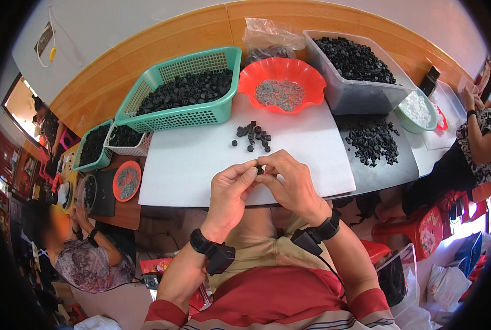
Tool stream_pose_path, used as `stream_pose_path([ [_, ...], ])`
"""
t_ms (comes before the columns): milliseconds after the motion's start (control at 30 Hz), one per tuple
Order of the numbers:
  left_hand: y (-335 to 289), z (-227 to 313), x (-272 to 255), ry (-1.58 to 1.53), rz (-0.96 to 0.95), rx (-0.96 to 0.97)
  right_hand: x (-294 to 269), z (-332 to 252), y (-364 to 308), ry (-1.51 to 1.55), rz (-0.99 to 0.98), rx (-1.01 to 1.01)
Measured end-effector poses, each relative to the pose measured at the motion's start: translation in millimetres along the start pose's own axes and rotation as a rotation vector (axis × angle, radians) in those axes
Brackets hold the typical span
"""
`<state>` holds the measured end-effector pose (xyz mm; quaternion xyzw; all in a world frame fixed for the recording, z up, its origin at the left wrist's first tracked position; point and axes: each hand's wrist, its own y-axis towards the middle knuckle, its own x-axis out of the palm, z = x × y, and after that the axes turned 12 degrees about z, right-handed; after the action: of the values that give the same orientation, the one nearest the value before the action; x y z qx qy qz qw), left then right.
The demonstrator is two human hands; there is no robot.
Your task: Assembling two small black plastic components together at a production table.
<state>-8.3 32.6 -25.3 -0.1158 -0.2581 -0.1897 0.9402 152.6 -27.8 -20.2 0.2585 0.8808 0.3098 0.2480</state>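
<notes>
Above the near part of a white foam sheet (185, 165), my two hands meet at the fingertips. Between them is a small black plastic piece (259, 169), mostly covered by fingers. My left hand (229, 190) pinches it with thumb and index finger. From the other side, my right hand (290, 184) is closed on the same piece. A little farther off lies a loose group of small black caps (251, 131). Behind them stands a red scalloped bowl (318, 87) holding many small grey metal pieces.
A green basket (185, 119) and a clear bin (361, 100), both full of black parts, flank the bowl. More black parts (373, 142) lie on a dark mat at right. People sit at left (91, 264) and right (476, 137). A red stool (421, 236) stands right.
</notes>
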Motion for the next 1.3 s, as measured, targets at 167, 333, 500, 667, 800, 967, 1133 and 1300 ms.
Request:
stream_pose_path([
  [167, -0.9, 2.5, 1.1, -0.001, -0.022, 0.0, -0.6, -1.5, -0.5, 0.034, -0.029, 0.028],
  [333, 1.1, 2.3, -1.5, -0.013, -0.026, -0.002, -0.6, -0.6, 0.0, 0.044, -0.025, 0.021],
  [500, -1.0, 4.0, 3.0, 0.01, -0.046, 0.009, 0.0, 3.0, -1.9, 0.062, 0.036, 0.01],
  [667, -1.8, 5.1, 7.8, 0.043, -0.045, 0.007, -2.1, 4.2, -2.2, 0.034, 0.037, -0.034],
  [800, -1.7, 3.3, 6.2, 0.06, -0.049, 0.009, -2.9, 2.7, -2.2, 0.032, 0.036, -0.045],
  [967, -1.3, 1.5, 3.1, 0.048, -0.054, 0.009, -1.4, 0.3, -1.3, 0.044, 0.058, -0.029],
  [1133, 0.4, 1.6, 3.9, 0.067, -0.056, 0.0, -3.1, 3.7, -2.9, 0.027, 0.044, -0.044],
  [1300, 3.8, 1.3, 2.7, 0.076, -0.056, -0.005, -2.9, 3.6, -1.7, 0.013, 0.037, -0.05],
])
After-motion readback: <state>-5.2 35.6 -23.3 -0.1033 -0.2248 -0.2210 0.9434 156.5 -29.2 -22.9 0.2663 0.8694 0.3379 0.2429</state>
